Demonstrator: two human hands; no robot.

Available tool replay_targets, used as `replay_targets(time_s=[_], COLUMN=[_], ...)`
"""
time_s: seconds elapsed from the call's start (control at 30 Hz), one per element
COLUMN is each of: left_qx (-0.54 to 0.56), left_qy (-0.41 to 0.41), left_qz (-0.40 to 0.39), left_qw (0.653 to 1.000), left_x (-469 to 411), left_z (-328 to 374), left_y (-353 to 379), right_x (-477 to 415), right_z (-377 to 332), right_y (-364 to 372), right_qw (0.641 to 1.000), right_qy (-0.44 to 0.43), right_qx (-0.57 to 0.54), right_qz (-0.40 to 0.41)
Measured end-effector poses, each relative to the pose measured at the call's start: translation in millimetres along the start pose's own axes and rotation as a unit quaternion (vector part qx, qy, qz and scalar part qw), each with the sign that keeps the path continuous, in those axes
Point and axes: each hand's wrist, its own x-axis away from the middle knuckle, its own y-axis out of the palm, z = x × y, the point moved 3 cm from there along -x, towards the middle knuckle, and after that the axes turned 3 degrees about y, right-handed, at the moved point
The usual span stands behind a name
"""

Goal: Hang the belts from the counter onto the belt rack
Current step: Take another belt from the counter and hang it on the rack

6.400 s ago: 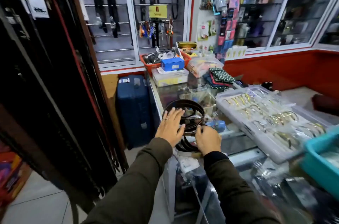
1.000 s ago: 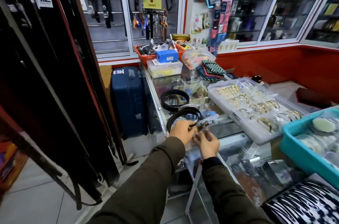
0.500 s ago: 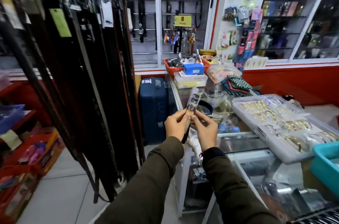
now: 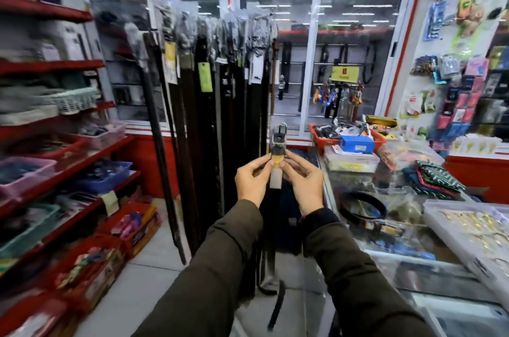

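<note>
1. While the belt rack [image 4: 220, 41] stands ahead and slightly to the left, crowded along its top with dark belts hanging in plastic-wrapped bundles, the hanging point is seen above and beyond the hands, not level with them.
2. To the right, the glass counter [image 4: 413, 262] is seen, and one coiled black belt [image 4: 362, 208] is left lying on it, near the right forearm and well apart from the rack.
3. A straight black belt [image 4: 274, 226] is held upright in front of the chest; its long axis runs vertically, with the loose tail hanging down between the two sleeves toward the floor.
4. The left hand [image 4: 252, 181] and the right hand [image 4: 303, 182] are closed on that belt from either side, thumbs and forefingers pinched narrowly on the taped, yellow-labelled part just below the buckle.
5. The buckle end [image 4: 279, 138] is pointed upward, above the fingertips, and so faces the way the rack top lies.
6. It is judged that the coming move is a lift up and forward-left, and that the left hand lies slightly nearer the rack.
7. Whether a free hook is open among the packed belts cannot be told from this blurred view.
</note>
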Motion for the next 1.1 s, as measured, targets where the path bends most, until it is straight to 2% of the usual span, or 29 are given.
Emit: replay_targets(time_s=[0.23, 0.43, 0.6, 0.87, 1.1], left_qx=[0.048, 0.007, -0.004, 0.016, 0.037], left_qy=[0.058, 0.134, 0.174, 0.184, 0.116], left_qz=[0.064, 0.099, 0.136, 0.166, 0.160], left_qw=[0.995, 0.986, 0.975, 0.969, 0.980], left_x=[-32.4, -53.7, -70.0, -108.7, -134.8], left_z=[64.1, 135.5, 188.2, 238.8, 236.0], left_y=[-66.9, -118.9, -154.4, -174.4, -182.8], right_x=[-15.6, -15.0, -21.7, -54.1, -72.6], right_z=[-50.6, -94.5, -132.0, -177.3, -182.6], right_y=[91.2, 161.2, 210.5, 266.0, 283.3], right_qw=[0.995, 0.977, 0.963, 0.973, 0.978], right_qy=[-0.041, 0.007, 0.014, -0.041, -0.013], right_qx=[-0.046, -0.163, -0.207, -0.153, -0.105], right_qz=[-0.084, -0.138, -0.170, -0.169, -0.179])
